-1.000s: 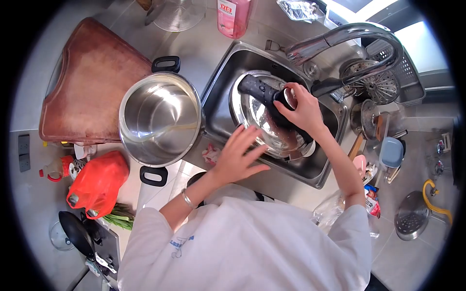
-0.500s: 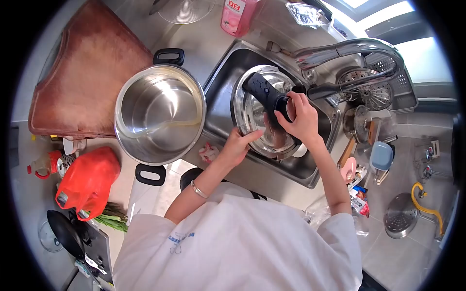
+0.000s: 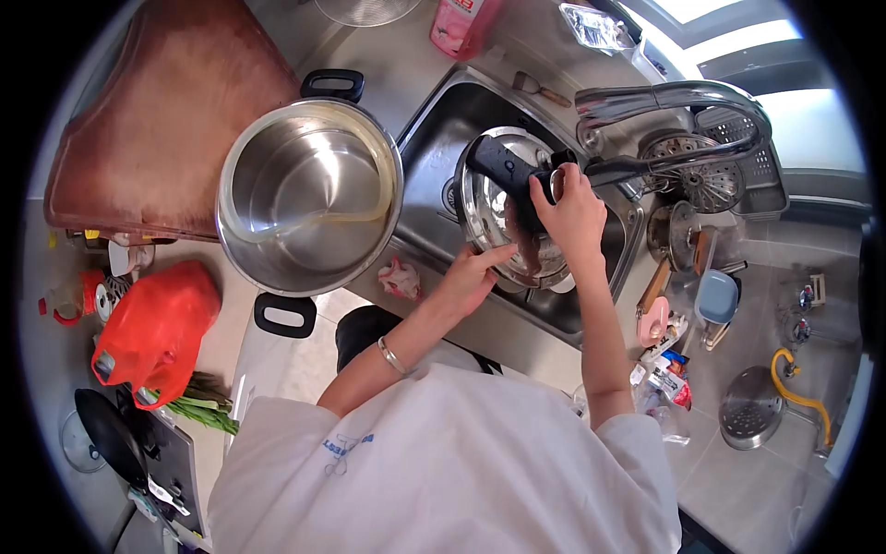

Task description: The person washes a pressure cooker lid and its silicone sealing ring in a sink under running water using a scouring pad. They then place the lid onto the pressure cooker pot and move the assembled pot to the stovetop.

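Observation:
A shiny metal pressure cooker lid [image 3: 482, 198] with a long black handle [image 3: 503, 166] is over the steel sink [image 3: 432, 138]. My left hand [image 3: 473, 277] grips the lid's near left rim, the thumb lying on top and the fingers partly hidden below. My right hand [image 3: 572, 217] is closed round the black fitting at the right end of the handle, near the lid's middle. Left of the sink stands an open metal pot [image 3: 309, 198] with two black side handles and a pale ring round its rim.
The faucet [image 3: 683, 97] arches over the sink's right side. A brown cutting board [image 3: 166, 120] lies at the left, above a red plastic bag [image 3: 161, 328]. A pink bottle [image 3: 459, 26] stands behind the sink. A crumpled cloth [image 3: 400, 278] lies near the front edge.
My left hand, open above the lid at first, has taken hold of its rim. The lid has tilted and turned slightly, with my right hand still at its handle. The view has shifted.

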